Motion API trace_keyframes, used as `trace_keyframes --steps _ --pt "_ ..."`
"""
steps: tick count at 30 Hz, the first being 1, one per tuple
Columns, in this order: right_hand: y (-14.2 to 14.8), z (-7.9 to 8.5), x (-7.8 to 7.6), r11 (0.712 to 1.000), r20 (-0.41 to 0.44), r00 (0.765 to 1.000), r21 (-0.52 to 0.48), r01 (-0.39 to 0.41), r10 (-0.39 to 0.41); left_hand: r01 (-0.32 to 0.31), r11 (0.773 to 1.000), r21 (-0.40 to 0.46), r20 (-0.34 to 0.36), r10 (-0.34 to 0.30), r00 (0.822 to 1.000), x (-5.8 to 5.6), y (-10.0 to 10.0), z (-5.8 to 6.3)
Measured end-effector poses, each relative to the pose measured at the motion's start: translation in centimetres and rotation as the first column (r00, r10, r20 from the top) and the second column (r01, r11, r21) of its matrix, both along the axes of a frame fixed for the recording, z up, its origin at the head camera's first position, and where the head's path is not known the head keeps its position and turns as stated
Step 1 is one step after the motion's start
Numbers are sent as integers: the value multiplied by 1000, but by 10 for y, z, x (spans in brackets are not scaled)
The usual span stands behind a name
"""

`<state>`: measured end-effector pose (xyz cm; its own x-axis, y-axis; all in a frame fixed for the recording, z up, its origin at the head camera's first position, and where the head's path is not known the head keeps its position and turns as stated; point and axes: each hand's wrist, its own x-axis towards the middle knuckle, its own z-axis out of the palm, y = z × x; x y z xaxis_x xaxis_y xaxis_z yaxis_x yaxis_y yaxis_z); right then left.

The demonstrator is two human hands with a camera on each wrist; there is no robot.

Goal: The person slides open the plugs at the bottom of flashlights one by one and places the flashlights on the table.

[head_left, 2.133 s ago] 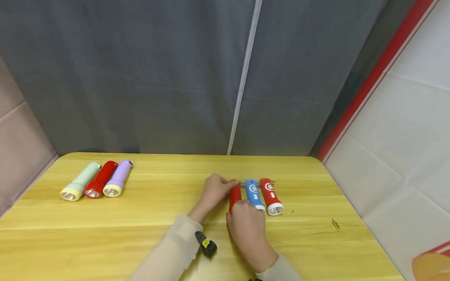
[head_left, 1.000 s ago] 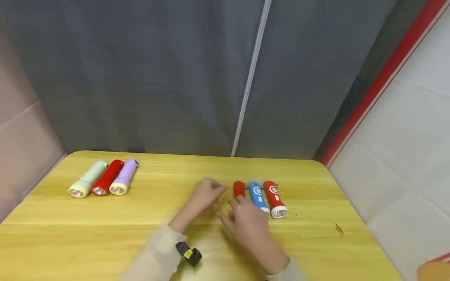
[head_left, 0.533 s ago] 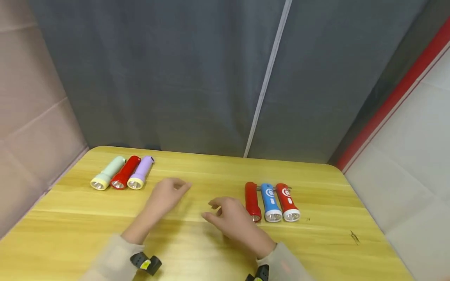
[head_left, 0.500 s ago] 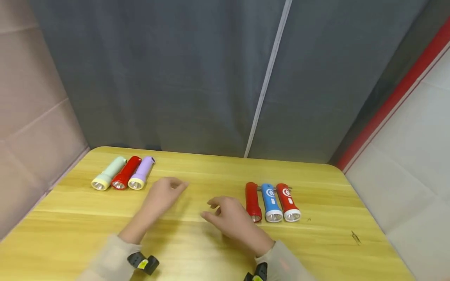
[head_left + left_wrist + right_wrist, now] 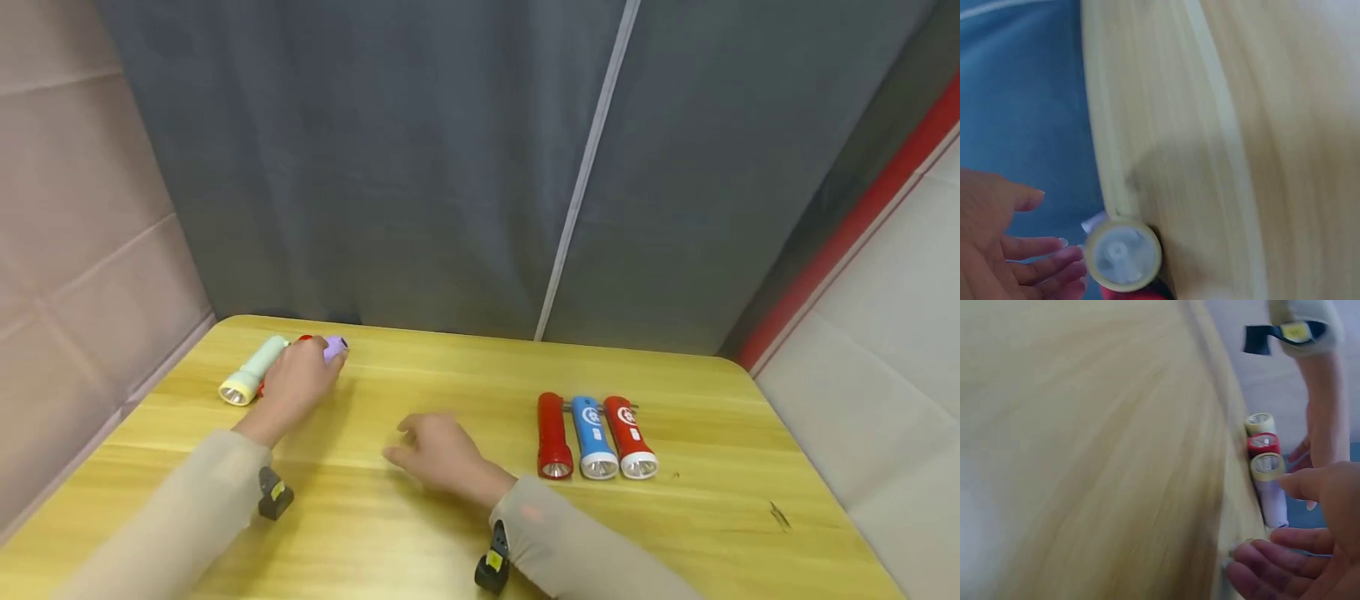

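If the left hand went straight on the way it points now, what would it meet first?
Most likely the purple flashlight, which lies right at the fingers of the left hand; any remaining gap is hard to judge.

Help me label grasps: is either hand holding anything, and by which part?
Nothing is held. The left hand is relaxed over the purple flashlight, contact unclear; the right hand hovers, also relaxed, above the table.

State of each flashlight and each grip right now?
Mint flashlight: lying, unlit
Left-group red flashlight: lying, unlit
Purple flashlight: lying, unlit
Right-group plain red flashlight: lying, unlit
Blue flashlight: lying, unlit
Red-and-white flashlight: lying, unlit
Left grip: fingers relaxed, flashlight contact unclear
Right grip: relaxed, holding nothing
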<state>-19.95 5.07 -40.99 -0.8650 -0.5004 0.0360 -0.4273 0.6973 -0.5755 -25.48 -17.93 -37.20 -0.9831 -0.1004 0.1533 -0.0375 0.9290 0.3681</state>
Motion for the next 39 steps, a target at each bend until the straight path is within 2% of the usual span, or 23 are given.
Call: trace_keyframes --steps 7,15,21,25,32,39 --pt "-29 -1 -14 998 61 997 -23 52 -50 -1 999 -49 125 7 992 -23 -9 -5" --pt "-53 6 -35 989 116 983 -30 148 -144 35 988 -151 167 -10 986 -42 -6 -6" --pt "-70 7 -37 986 113 980 -34 166 -161 25 988 -155 163 0 987 -37 -10 -6" --pt "-78 5 -38 980 120 976 -59 190 -182 15 992 -127 207 12 978 -31 -8 -3" --pt "-87 6 -38 966 144 963 -91 243 -229 19 998 -60 283 -1 959 -24 1 2" --pt "-81 4 -39 959 119 959 -92 269 -258 10 1000 8 278 -12 960 -21 17 -2"
